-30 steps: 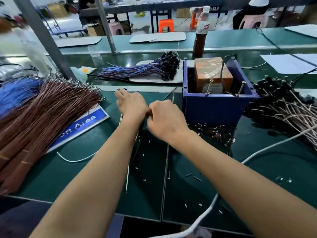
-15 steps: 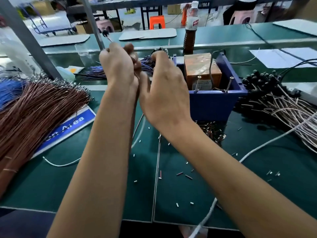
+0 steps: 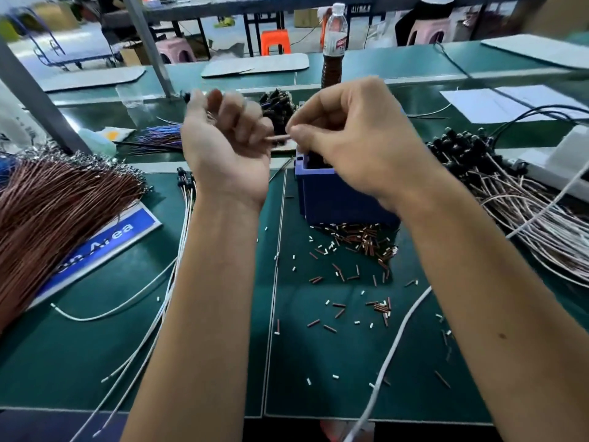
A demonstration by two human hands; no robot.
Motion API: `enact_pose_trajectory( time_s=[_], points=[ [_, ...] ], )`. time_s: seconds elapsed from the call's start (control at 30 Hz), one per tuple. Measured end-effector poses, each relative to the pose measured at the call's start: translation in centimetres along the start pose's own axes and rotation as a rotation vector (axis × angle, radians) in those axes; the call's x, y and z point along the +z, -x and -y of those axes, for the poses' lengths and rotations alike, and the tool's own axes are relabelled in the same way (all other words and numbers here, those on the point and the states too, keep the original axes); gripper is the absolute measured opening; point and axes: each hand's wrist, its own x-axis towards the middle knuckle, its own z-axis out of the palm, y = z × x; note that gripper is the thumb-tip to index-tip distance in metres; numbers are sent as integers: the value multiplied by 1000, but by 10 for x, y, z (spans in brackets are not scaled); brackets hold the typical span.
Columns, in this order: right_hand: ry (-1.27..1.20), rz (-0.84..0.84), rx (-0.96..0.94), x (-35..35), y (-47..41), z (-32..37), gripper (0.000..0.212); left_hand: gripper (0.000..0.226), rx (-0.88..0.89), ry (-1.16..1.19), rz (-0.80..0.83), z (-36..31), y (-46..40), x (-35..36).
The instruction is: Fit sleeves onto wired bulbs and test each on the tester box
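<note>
Sleeve (image 3: 278,138), a thin pinkish tube, was up in the air between the 2 hands, above the front of the blue tester box (image 3: 331,193). The right hand (image 3: 357,138) had its grip closed on one end of the sleeve, with thumb and fingertip pinched tight. The left hand (image 3: 226,145) was palm up with its fingers curled in around the other end, but that part was blurry, so I could not tell just how it held on. White wires (image 3: 178,250) with small dark bulbs (image 3: 183,178) hung down from near the left wrist and trailed over the green counter (image 3: 79,362).

Loose sleeves (image 3: 360,240), brown and white, lay piled just in front of the tester box, and more were scattered across the counter. A big bundle of brown wires (image 3: 57,212) lay on the left, partly over a blue sign (image 3: 105,247). A heap of bulbs on pinkish wires (image 3: 510,193) lay on the right, near a white block (image 3: 557,161). A thick white cord (image 3: 398,339) ran from the right down to the near edge. Behind the hands lay purple wires (image 3: 159,138) with black bulbs, and a bottle (image 3: 333,46) of dark drink stood upright. An orange stool (image 3: 275,41) and a pink stool (image 3: 175,49) stood far back on the floor.
</note>
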Motion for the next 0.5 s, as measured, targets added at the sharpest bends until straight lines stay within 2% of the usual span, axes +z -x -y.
enact_pose_trajectory(
  time_s=[0.1,0.17,0.3,0.4,0.5],
  points=[
    [175,134,-92,-22,3,-5,5,31,-19,-262,210,14,15,-20],
    [285,215,-139,-33,6,-10,11,23,61,-511,333,24,23,-31],
    [329,353,-137,-48,17,-26,17,15,262,-996,547,39,28,-44],
    [356,307,-134,-51,28,-45,15,19,269,-1202,656,54,32,-49],
    [272,197,-104,-49,43,-64,18,28,392,-1421,730,67,33,-60]
  ],
)
